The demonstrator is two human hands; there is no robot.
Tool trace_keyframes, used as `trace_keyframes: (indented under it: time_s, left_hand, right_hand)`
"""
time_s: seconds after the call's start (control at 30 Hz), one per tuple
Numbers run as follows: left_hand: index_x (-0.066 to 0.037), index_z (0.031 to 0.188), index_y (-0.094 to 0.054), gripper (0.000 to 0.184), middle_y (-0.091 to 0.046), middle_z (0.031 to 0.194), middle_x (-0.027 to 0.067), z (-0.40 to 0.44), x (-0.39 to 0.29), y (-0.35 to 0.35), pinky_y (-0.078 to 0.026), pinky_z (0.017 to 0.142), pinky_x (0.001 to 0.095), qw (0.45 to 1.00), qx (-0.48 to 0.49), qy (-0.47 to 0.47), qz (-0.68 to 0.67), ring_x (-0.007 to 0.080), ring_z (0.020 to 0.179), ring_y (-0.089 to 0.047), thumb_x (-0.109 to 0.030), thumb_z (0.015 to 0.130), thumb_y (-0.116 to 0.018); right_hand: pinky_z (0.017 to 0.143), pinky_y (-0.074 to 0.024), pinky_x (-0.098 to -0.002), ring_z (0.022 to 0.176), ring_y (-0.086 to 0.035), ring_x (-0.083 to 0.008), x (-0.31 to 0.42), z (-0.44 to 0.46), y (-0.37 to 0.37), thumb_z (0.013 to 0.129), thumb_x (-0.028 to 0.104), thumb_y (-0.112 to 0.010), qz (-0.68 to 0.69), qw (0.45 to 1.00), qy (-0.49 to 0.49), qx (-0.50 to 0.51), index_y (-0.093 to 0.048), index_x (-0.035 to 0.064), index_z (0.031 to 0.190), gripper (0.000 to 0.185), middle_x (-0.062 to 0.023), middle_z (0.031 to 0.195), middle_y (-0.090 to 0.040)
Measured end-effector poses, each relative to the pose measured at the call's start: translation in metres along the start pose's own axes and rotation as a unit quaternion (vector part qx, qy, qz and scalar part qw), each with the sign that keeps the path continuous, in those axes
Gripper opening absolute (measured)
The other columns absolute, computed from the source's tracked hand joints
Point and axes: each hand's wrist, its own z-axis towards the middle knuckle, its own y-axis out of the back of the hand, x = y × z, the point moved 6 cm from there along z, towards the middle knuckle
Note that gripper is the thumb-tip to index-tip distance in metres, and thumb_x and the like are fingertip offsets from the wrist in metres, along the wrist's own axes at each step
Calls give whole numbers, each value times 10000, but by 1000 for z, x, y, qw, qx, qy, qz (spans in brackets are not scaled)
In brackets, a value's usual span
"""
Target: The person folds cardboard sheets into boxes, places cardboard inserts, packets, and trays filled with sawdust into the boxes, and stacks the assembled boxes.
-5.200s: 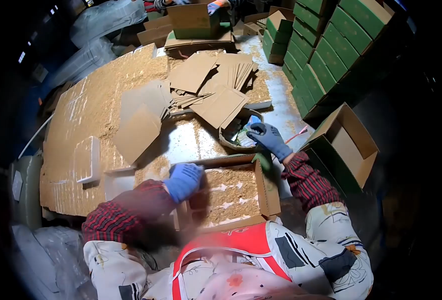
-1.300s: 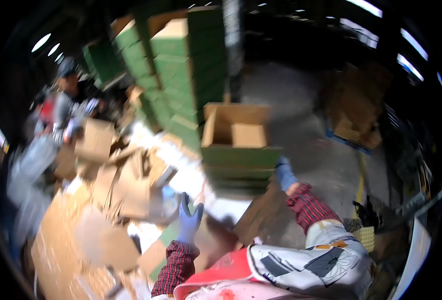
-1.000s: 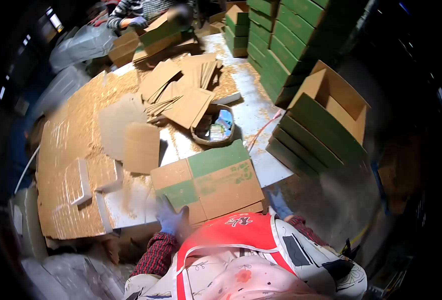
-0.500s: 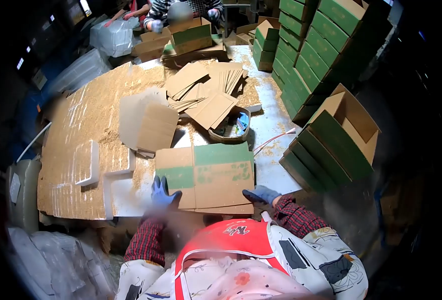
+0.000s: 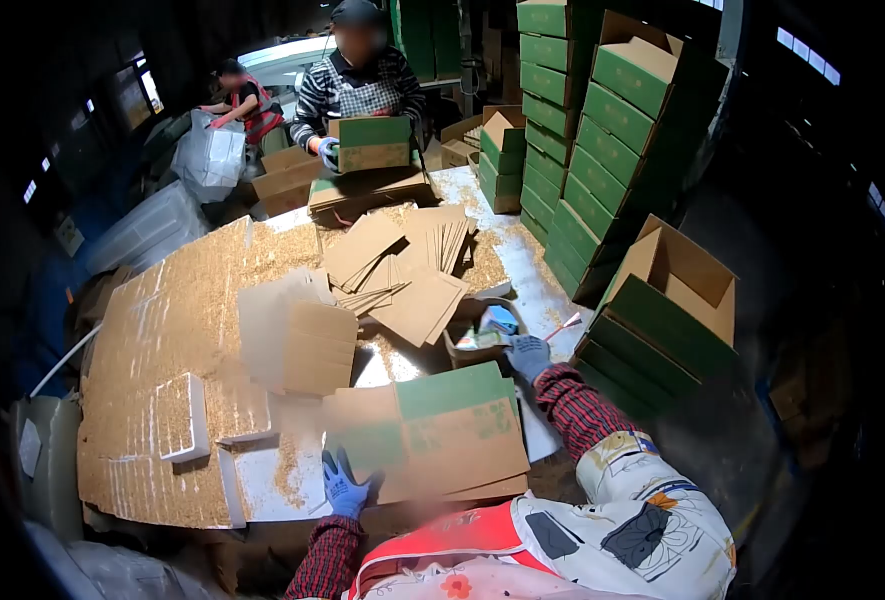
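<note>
A flattened cardboard box (image 5: pixel 452 430), brown with green printed panels, lies in front of me on the table. My left hand (image 5: pixel 345 487), in a blue glove, rests at its left edge with the fingers spread. My right hand (image 5: pixel 529 357), also gloved, is at the right rim of a small basket (image 5: pixel 454 350) beyond the box. A blue-and-white item (image 5: pixel 498 321) lies in that basket, close to my right fingertips. How far those fingers are bent, and whether they grip anything, I cannot make out.
Cardboard sheets (image 5: pixel 417 290) are piled behind the basket. Trays covered with sawdust-like crumbs (image 5: pixel 172 330) fill the left side. Green boxes (image 5: pixel 602 150) stand in tall stacks at the right, with an open box (image 5: pixel 677 300) nearer. Across the table, a co-worker (image 5: pixel 357 90) handles a green box.
My right hand has left the flattened box's right edge and reached forward to the basket. My left hand stays by the box's left edge. The view has tilted up.
</note>
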Motion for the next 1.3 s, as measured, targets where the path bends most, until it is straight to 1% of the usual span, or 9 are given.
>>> trace_keyframes:
  time_s: [0.17,0.37,0.5,0.7,0.8,1.0,1.03,1.1,1.3]
  left_hand:
    - [-84,1446,-237,1138,-106,1486,281,-4,-4,4,-212,1096,467,1000,-4,5,-2,429,1361,-170,-666,591,-714]
    - [-4,1414,-241,1086,-243,1418,268,7,25,6,-280,1059,432,979,-42,-17,-197,381,1309,-280,-508,622,-789]
    - [39,1294,-350,863,-485,1230,211,6,32,0,-436,915,398,972,-17,4,-234,323,1092,-512,-361,670,-792]
    - [10,1353,-305,994,-469,1239,247,10,27,5,-413,935,458,933,-17,-23,-359,326,1138,-487,-431,625,-818]
    - [-74,1420,-278,1140,-318,1379,258,-14,-75,80,-213,1051,553,951,105,-258,135,446,1313,-225,-706,570,-700]
    - [-81,1394,-343,670,-497,1229,188,-26,-186,163,-440,904,394,886,200,-415,47,345,1100,-512,-239,806,-623]
    - [-76,1396,-339,650,-496,1228,195,-30,-203,178,-438,914,401,892,259,-369,12,360,1105,-508,-235,830,-615]
    - [-72,1409,-315,652,-478,1266,193,-28,-218,169,-411,959,394,885,263,-383,-40,341,1158,-482,-250,854,-608]
    - [-46,1441,-243,647,-333,1436,138,-7,-181,85,-287,1087,361,800,305,-246,-455,237,1312,-355,-265,920,-556]
  right_hand:
    - [703,-514,-464,781,-653,-329,-67,-5,6,826,371,-569,-33,988,-128,-82,-638,75,1030,366,-156,858,-670]
    - [998,-371,-427,1212,-426,-396,-12,-94,4,811,416,-623,188,968,-36,-161,-341,-33,1348,755,-283,1317,-410]
    - [951,-414,-350,1196,-483,-316,-15,-208,-115,758,591,-643,367,875,-290,122,-281,-113,1337,981,-260,1324,-442]
    - [789,-479,-311,913,-600,-204,44,-162,16,820,274,-633,436,878,-94,174,-495,5,1249,525,-105,1043,-636]
    - [678,-509,-301,856,-630,-167,48,-146,68,844,221,-631,581,747,-146,290,-563,36,1162,374,-94,1026,-643]
    - [757,-506,-406,936,-618,-255,74,-68,145,919,532,-422,844,450,-59,287,-521,125,1231,523,-72,1055,-630]
    - [816,-488,-438,984,-598,-282,88,-60,163,923,556,-392,860,453,-47,230,-467,144,1303,565,-74,1110,-615]
    - [903,-427,-413,1173,-475,-222,88,-34,138,942,386,-497,727,684,-8,65,-161,181,1476,663,-93,1367,-423]
    - [1122,-157,-320,1393,-144,-245,140,-17,124,850,321,-673,601,785,109,-104,-95,-9,1455,900,-167,1515,-141]
